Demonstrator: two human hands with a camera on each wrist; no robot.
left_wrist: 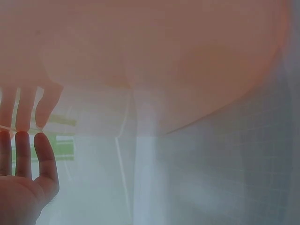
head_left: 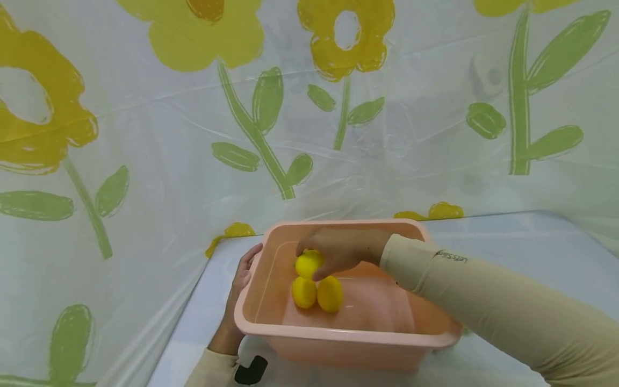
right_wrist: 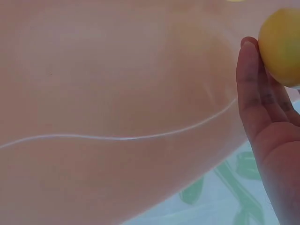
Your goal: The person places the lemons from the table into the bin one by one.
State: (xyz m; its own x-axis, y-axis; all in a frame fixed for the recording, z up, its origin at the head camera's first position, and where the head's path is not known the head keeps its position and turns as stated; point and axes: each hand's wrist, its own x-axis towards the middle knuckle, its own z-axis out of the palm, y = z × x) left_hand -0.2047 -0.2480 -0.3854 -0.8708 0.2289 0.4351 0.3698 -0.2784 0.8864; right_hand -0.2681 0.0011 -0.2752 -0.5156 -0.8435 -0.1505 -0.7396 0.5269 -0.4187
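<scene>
Inside the pink plastic tub (head_left: 367, 344), which sits on a pale table (head_left: 522, 242), three yellow lemons are gathered near the left half of the floor. The uppermost lemon (head_left: 308, 263) is gripped by the right hand (head_left: 338, 252), whose fingers are curled over its top with the thumb pressed against its near side; the right wrist view shows the same lemon (right_wrist: 281, 47) held against the fingertips (right_wrist: 251, 70). Two further lemons lie just below it on the tub floor, touching one another: the left lemon (head_left: 303, 293) and the right lemon (head_left: 330, 294). Whether the held lemon is resting on these two or is raised just clear of them cannot be told.

The tub's left wall is touched from outside by the left hand (head_left: 239, 285), its fingers laid fairly straight and close together against the rim; in the left wrist view the hand (left_wrist: 23, 187) is seen with fingers (left_wrist: 44, 154) extended side by side, their tips meeting the tub's translucent wall (left_wrist: 140, 61). Both forearms are covered by beige sleeves (head_left: 493, 306). A plastic sheet printed with yellow flowers and green stems (head_left: 251, 123) is hung behind the table
</scene>
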